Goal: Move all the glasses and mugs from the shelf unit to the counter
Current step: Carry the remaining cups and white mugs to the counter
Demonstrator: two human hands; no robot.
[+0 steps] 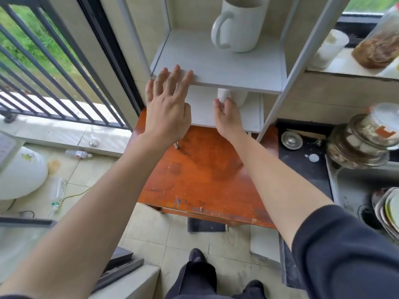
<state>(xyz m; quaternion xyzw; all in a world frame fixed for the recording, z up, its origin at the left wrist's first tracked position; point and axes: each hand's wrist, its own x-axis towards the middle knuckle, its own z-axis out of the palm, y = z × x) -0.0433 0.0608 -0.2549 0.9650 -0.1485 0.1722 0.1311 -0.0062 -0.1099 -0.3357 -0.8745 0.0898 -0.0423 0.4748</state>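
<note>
Mug [234, 98] on the lower shelf, mostly hidden under the shelf board's front edge [233, 85]; my right hand [226, 117] curls around its handle side. Left hand [167, 104] hovers open-fingered at that board's left corner. I see a second mug [239, 24] above, with bare shelf beside it.

Mug [239, 24] on shelf [216, 61] (another mug [234, 97] beneath)

white mug [237, 26], orange-brown table [200, 173]
</note>
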